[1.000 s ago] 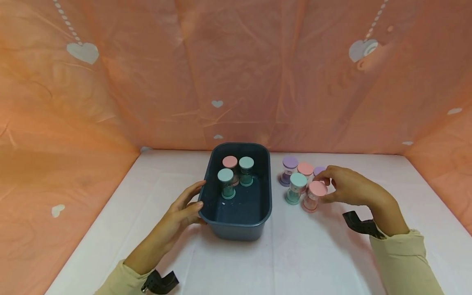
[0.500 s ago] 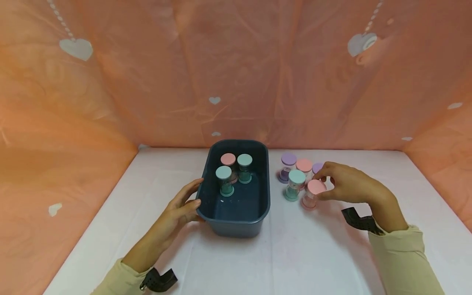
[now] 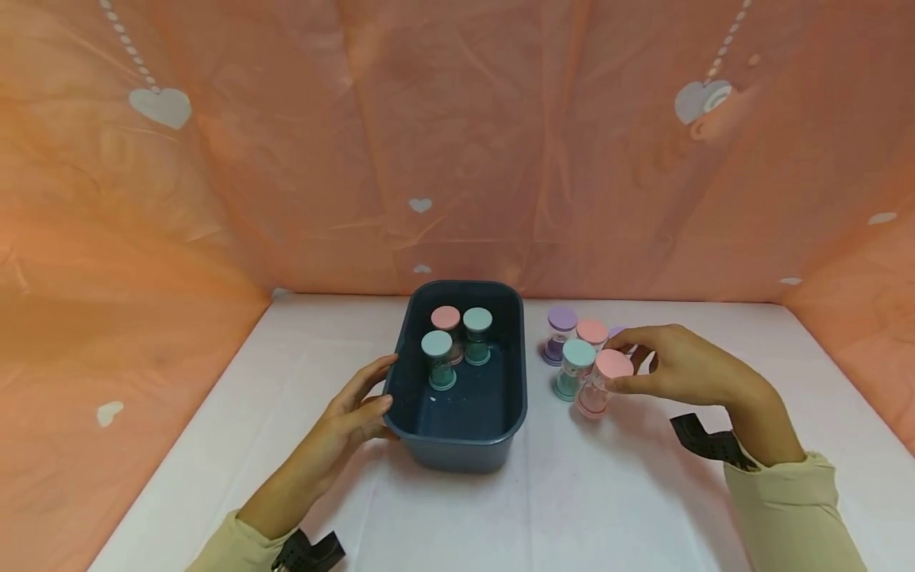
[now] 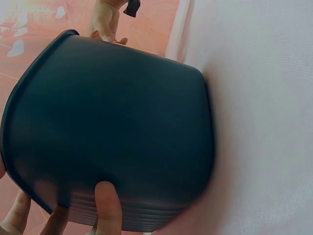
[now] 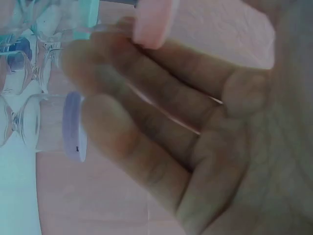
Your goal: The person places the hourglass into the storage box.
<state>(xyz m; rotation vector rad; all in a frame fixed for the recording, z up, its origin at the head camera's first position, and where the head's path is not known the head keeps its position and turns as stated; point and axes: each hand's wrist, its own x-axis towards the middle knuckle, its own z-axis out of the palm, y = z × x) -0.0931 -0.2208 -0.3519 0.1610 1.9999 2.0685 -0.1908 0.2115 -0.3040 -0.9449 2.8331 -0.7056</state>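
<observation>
My left hand (image 3: 353, 405) rests against the left side of a dark blue plastic bin (image 3: 468, 454), fingers spread on its outer wall and rim. Inside the bin stand a pink-lidded sand timer (image 3: 445, 318) and two mint-lidded ones, all upright. To the right of the bin, my right hand (image 3: 672, 365) pinches a pink sand timer (image 3: 604, 381) between thumb and fingers; the timer leans, its base towards the front left. Close behind it stand a mint sand timer (image 3: 577, 369), another pink one (image 3: 592, 331) and a purple one (image 3: 561, 330). A second purple timer (image 5: 73, 126) is mostly hidden by my right hand.
A white cloth (image 3: 457, 524) covers the table. Orange sheeting (image 3: 457, 143) with pale hearts rises at the back and both sides. Each wrist wears a black strap (image 3: 708, 441).
The pink sand timer has gone from upright to tilted, its base shifting left and forward in my right hand. My left hand stays on the bin.
</observation>
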